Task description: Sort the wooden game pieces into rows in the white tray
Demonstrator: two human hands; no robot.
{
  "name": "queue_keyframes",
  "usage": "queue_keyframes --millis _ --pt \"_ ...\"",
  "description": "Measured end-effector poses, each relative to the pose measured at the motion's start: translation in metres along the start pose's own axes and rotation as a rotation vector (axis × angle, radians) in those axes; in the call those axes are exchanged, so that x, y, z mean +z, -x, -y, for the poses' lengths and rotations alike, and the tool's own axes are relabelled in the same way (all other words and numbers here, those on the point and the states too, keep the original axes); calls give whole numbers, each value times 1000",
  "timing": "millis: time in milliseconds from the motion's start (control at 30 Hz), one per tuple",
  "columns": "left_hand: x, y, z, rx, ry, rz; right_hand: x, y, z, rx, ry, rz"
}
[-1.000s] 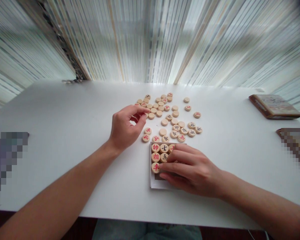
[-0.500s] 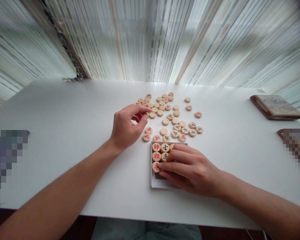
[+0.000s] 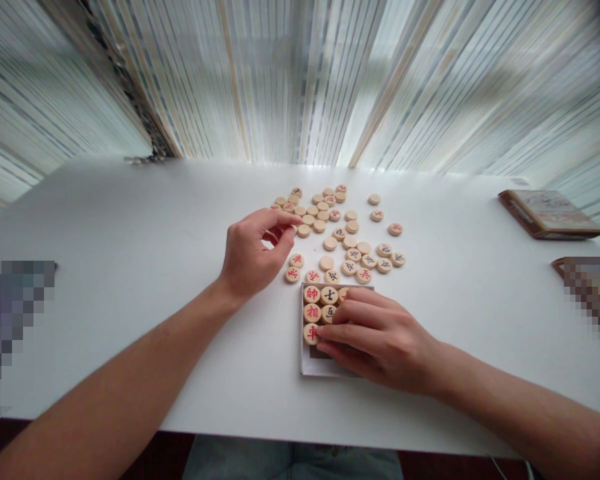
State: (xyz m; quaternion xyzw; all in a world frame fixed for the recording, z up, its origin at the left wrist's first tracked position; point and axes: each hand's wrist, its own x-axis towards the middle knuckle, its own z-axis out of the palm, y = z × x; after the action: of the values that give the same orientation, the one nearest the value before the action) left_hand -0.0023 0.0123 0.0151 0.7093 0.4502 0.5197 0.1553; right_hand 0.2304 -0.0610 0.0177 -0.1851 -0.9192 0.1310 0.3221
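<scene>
A shallow white box (image 3: 305,360) holds Chinese chess pieces in rows, with a red-marked Chinese chess piece (image 3: 310,335) at the left of its third row. My right hand (image 3: 380,333) reaches over the box with fingers closed, its fingertips at that piece's right edge, hiding the box's right side. My left hand (image 3: 257,250) hovers at the near left edge of the loose pieces (image 3: 307,220). Its thumb and fingers form a pinch beside plain wooden discs; what lies between the tips is too small to make out.
More loose pieces, some face up with red or black characters (image 3: 369,261), spread behind the box on the white table (image 3: 130,267). A flat brown box (image 3: 553,213) lies at the far right, another partly blurred one (image 3: 580,287) nearer. Striped curtains (image 3: 280,80) hang behind the table.
Both hands hold nearly the same pose and place. The whole view has shifted very slightly; no piece has visibly moved on the table.
</scene>
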Motion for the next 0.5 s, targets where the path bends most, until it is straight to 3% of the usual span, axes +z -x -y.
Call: queue_keyframes --millis 300,500 --pt "-1 0 0 -9 -7 -2 -2 -1 -1 1 -11 -22" --pt "-6 -5 6 -28 -23 -40 -22 2 -25 69 60 -239"
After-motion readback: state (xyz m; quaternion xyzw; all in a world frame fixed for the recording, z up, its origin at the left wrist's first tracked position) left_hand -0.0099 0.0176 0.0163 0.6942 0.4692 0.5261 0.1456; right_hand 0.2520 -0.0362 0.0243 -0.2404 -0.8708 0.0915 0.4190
